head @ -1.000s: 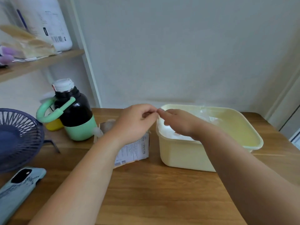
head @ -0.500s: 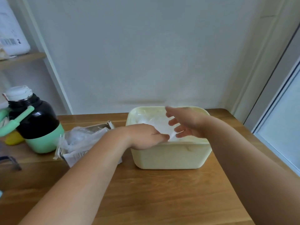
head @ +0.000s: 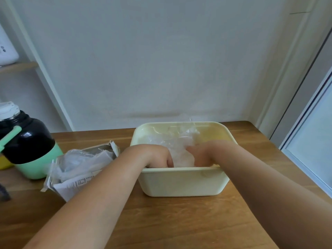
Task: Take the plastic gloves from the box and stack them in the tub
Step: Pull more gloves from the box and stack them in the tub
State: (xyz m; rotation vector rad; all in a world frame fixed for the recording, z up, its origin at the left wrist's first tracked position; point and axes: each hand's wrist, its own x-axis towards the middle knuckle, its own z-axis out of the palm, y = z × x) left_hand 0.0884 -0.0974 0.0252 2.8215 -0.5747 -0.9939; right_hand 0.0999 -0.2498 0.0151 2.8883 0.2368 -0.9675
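The left hand (head: 156, 156) and the right hand (head: 203, 153) are both sunk inside the pale yellow tub (head: 179, 182), close together but apart, with crumpled clear film between them. Their fingers bend down behind the tub's near wall, so I cannot tell whether they pinch the film or only press on it. They seem to be settling the top piece flat, since film this light would likely spring up otherwise. The plastic gloves (head: 179, 144) already moved lie as a loose, glossy pile filling the tub's floor. Just left of the tub on the wooden counter (head: 161, 221) sits the torn-open cardboard box (head: 71, 186), with remaining gloves (head: 75, 162) bulging from its mouth. Farther left stands a black and mint-green flask (head: 27, 141).
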